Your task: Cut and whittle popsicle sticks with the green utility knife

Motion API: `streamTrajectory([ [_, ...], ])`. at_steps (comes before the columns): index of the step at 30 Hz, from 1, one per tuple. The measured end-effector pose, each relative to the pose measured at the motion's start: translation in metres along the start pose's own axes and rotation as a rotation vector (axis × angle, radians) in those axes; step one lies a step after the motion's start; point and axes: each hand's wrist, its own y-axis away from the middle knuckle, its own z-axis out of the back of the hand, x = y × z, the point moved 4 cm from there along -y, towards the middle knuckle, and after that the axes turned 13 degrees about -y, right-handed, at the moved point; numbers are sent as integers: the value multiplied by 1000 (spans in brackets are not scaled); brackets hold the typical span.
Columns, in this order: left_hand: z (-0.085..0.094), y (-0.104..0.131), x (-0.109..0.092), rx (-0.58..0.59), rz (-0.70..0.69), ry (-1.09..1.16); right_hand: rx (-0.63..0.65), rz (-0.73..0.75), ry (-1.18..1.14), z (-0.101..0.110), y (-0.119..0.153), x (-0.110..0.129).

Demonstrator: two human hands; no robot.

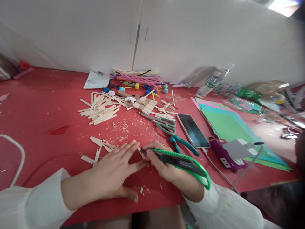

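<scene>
My right hand (162, 162) is wrapped round a green and black utility knife (183, 163), its tip pointing left. The tip meets a wooden craft stick (141, 152) that lies on the red tabletop. Spread out flat, my left hand (114, 171) has its fingertips on the table at both ends of this stick, pressing it down; its thumb is apart. Left of those fingers lie cut craft sticks (97, 156), one with a notched end. Wood shavings (121, 128) are scattered just beyond both hands.
Beyond the shavings are a pile of craft sticks (100, 108), grey-handled scissors (165, 125) and pink pipe cleaners (138, 78). Teal-handled pliers (184, 144), a phone (193, 130) on a cable, a purple device (228, 156) and coloured paper (228, 124) lie right. A bottle (213, 81) leans behind.
</scene>
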Motion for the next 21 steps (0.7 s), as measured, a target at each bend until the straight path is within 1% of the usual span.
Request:
streamTrajectory([
  [3,1,0,-1,-19,-6,2,23,3,-2,-2,1,-1],
  [6,2,-1,-2,29,2,-32,8,8,19,-2,-1,-1],
  [9,2,-1,-1,71,16,-53,5,44,48,0,-5,3],
  [12,2,0,1,39,20,-56,56,50,65,1,-7,6],
  [14,1,0,2,15,13,-51,69,60,59,2,-6,7],
  [19,-3,1,3,-35,-4,3,25,36,1,3,1,0],
  [21,-3,0,2,-15,1,-8,1,28,-30,3,3,-4],
])
